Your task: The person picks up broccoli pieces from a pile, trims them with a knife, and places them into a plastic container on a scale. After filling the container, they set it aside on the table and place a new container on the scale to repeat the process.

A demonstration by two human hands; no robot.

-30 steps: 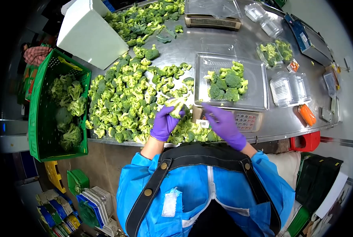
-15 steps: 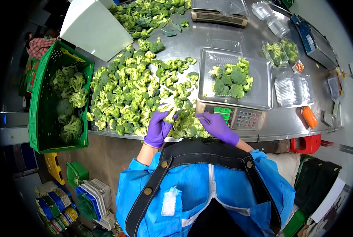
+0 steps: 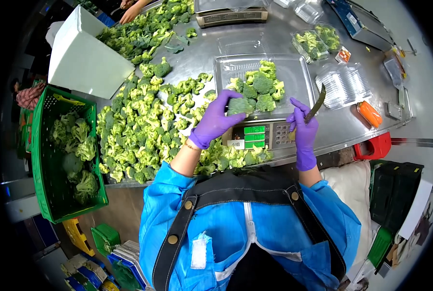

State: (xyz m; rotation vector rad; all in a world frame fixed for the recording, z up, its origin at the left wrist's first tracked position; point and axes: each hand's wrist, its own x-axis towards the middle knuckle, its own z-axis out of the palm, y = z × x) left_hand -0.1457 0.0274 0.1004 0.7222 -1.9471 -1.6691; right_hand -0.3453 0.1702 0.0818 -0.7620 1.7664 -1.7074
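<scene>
My left hand (image 3: pixel 217 119), in a purple glove, is closed round a broccoli floret (image 3: pixel 240 106) at the near left edge of the scale's metal tray (image 3: pixel 298 77). Several other florets (image 3: pixel 262 83) lie in a clear plastic container on that tray. Below it the scale's green display (image 3: pixel 254 137) is lit. In my right hand (image 3: pixel 304 131), also gloved in purple, is a knife with a dark curved blade (image 3: pixel 317 103), pointing up and away, over the scale's right side. A large heap of cut broccoli (image 3: pixel 141 126) spreads on the table left of the scale.
A green crate (image 3: pixel 42 155) with broccoli heads stands at the left, near a white foam box (image 3: pixel 83 60). Clear plastic containers (image 3: pixel 342 86) and an orange-handled item (image 3: pixel 369 115) lie at the right. Another person's hand (image 3: pixel 130 13) is at the far left, by a second scale (image 3: pixel 232 17).
My left hand has gone from the heap up to the scale tray with a floret. The right hand has moved right and lifted, so the knife now shows. The camera view has shifted.
</scene>
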